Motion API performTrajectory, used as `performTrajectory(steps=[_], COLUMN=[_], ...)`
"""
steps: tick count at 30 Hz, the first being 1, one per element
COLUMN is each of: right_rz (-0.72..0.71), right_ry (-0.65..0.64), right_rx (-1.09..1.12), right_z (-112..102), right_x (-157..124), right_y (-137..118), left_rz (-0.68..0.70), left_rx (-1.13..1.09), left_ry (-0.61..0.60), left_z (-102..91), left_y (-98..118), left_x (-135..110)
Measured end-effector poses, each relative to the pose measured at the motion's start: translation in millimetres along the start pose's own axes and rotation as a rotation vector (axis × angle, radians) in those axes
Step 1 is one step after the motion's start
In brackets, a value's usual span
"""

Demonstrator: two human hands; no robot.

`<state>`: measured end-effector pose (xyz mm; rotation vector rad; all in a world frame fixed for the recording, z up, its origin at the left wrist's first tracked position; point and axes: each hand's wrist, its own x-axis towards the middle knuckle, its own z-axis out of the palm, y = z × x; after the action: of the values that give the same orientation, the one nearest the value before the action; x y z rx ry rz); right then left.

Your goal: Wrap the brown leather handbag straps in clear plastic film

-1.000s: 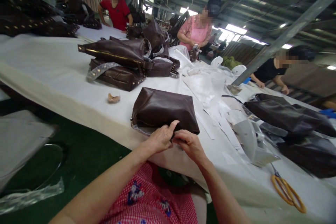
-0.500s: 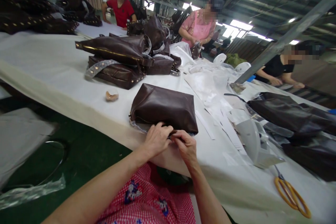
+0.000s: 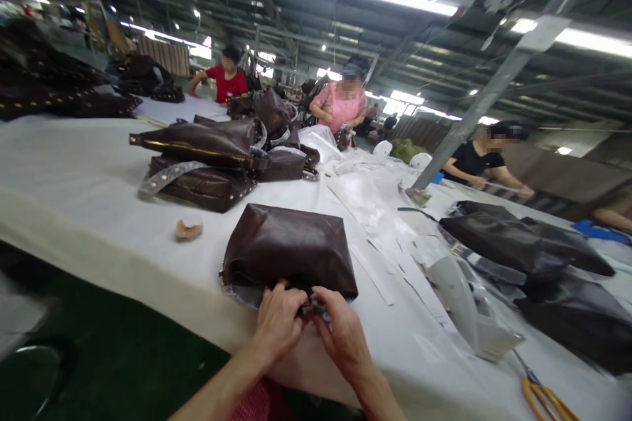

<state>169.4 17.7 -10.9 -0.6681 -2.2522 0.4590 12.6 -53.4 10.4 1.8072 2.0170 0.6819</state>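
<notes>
A dark brown leather bag (image 3: 291, 243) lies on its side near the table's front edge, its studded end to the left. At the bag's near edge my left hand (image 3: 280, 316) is closed, the fingers curled on a small dark part of it. Close beside it, my right hand (image 3: 340, 325) pinches the same part, where a bit of clear plastic wrap shows. The fingers hide what exactly they hold. Clear plastic also shows under the bag's lower left edge.
Stacked brown bags (image 3: 202, 151) lie behind. A tan scrap (image 3: 188, 230) sits left, scissors (image 3: 543, 398) with orange handles at front right. White paper strips (image 3: 372, 273) and more dark bags (image 3: 513, 237) lie right. Co-workers stand across the table, near a slanted metal post (image 3: 474, 102).
The camera has tilted up, so everything sits lower in view. My hands stay at the bag's near edge; the right hand has turned and opened slightly, showing clear plastic by its fingers.
</notes>
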Motion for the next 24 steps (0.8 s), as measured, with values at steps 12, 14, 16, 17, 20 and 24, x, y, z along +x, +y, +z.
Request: performTrajectory(steps=[12,14,16,17,20,24], right_rz=[-0.080,-0.081,-0.065,-0.051,-0.007,0.026], right_ry=[0.047,0.079,0.105,0.111,0.111,0.072], right_rx=[-0.051,-0.067,-0.051,-0.033,0.020,0.039], right_z=[13,17,18,18,17,13], right_x=[-7,-7,-7,-7,-8,-10], right_y=[-2,-1,1,1,1,2], left_rz=[0.031,0.079,0.122,0.138,0.143,0.103], left_rx=[0.066,0.095,0.123,0.133,0.153,0.188], left_ry=[0.000,0.001,-0.006,-0.015,-0.060,-0.052], left_z=[-4.9,-6.8,-8.7,-9.6,-11.5,-7.6], left_y=[4,4,3,3,4,8], left_x=[-2,-3,-4,-4,-4,0])
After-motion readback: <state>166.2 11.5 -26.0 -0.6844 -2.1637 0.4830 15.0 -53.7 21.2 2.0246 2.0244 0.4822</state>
